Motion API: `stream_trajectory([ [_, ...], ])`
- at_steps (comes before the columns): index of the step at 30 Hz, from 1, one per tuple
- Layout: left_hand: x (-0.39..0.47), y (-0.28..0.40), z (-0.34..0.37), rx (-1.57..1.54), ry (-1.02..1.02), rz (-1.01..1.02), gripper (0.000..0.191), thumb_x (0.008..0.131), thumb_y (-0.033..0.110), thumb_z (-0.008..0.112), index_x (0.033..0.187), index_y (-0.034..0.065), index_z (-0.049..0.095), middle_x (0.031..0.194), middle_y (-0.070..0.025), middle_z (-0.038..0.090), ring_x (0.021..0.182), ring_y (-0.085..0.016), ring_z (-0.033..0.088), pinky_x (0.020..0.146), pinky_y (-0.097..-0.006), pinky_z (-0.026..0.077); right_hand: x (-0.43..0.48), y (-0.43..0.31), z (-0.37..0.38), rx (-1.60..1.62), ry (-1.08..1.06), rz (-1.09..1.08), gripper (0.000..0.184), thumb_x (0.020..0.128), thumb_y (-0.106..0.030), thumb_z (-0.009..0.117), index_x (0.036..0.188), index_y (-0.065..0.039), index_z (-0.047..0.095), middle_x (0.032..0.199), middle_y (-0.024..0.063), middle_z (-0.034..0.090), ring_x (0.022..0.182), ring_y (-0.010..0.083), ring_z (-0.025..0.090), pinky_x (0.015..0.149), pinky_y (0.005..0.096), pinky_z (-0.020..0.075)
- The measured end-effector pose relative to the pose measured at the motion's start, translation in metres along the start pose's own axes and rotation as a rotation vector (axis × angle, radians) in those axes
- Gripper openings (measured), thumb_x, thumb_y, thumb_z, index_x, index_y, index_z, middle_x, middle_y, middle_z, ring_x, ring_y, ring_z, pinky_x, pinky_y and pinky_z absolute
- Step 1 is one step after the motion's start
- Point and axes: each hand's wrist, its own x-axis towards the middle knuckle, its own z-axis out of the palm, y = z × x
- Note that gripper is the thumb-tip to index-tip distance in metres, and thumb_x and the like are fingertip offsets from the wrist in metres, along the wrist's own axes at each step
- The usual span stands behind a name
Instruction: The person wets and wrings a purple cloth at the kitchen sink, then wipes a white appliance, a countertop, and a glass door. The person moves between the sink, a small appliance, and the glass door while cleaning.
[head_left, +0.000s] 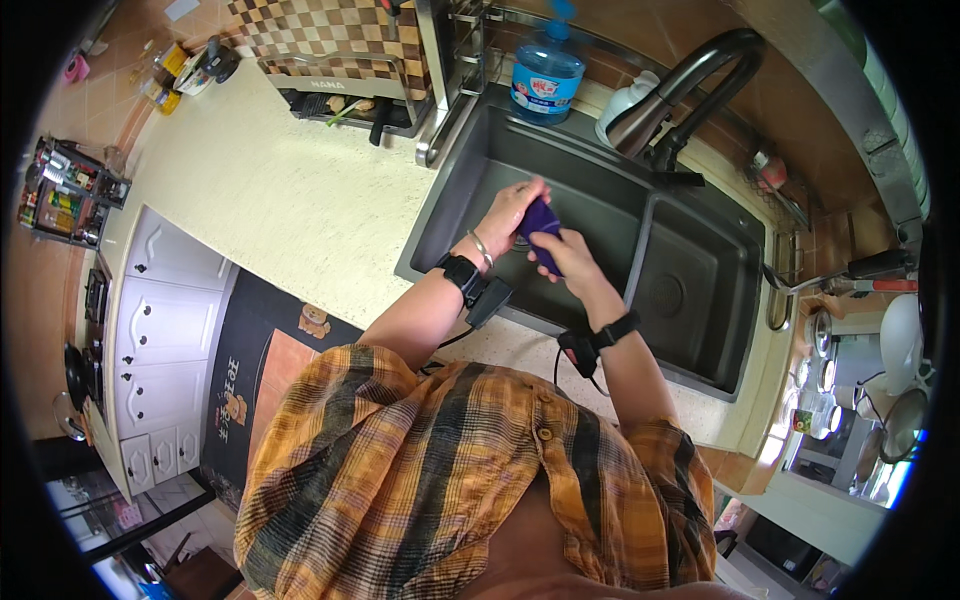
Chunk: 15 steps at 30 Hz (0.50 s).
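Over the larger basin of a dark double sink (600, 206), a bunched purple cloth (538, 217) is gripped between both hands. My left hand (511, 214) holds its upper end, fingers curled partly behind it. Lower down, my right hand (568, 259) is closed around the cloth with the thumb on top. Both hands are above the basin floor, close to the drain, which they partly hide. A metal bangle (480, 247) and a black strapped device (472, 281) sit on my left wrist, and another strapped device (592, 346) is on my right.
A black gooseneck faucet (694, 82) rises behind the sink. Beside it are a blue pump bottle (547, 79) and a white bottle (626, 101). A checkered cutting board (330, 34) stands in a rack at the back left. Utensils (847, 274) hang at the right.
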Motion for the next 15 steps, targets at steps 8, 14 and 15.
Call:
stream_trajectory([
  [8,-0.038,0.036,0.029,0.039,-0.508,0.073,0.028,0.095,0.03,0.064,0.098,0.0017,0.065,0.095,-0.0103,0.066,0.09,-0.022,0.068,0.083,-0.0348,0.055,-0.027,-0.001,0.002,0.683,-0.611,-0.059,0.047,0.095,-0.043,0.053,0.112,0.001,0.051,0.076,0.0082,0.058,0.046,0.0108,0.048,0.037,0.0215,0.0347],
  [14,-0.026,0.029,0.041,0.215,-0.031,0.07,0.043,0.097,0.034,0.061,0.067,0.0051,0.053,0.06,-0.0054,0.054,0.054,-0.018,0.057,0.054,-0.0316,0.049,-0.03,-0.021,0.005,0.046,-0.211,0.043,0.023,0.087,-0.02,0.067,0.097,-0.003,0.056,0.071,0.0018,0.054,0.05,0.0068,0.044,0.041,0.0211,0.0293],
  [15,-0.022,0.026,0.042,0.188,-0.015,0.081,0.041,0.097,0.03,0.061,0.066,0.0045,0.052,0.058,-0.0053,0.053,0.052,-0.017,0.054,0.052,-0.0311,0.047,-0.027,-0.025,0.006,-0.113,-0.159,0.01,0.022,0.084,-0.02,0.067,0.09,-0.002,0.059,0.069,0.0023,0.055,0.051,0.0089,0.047,0.042,0.0236,0.0334],
])
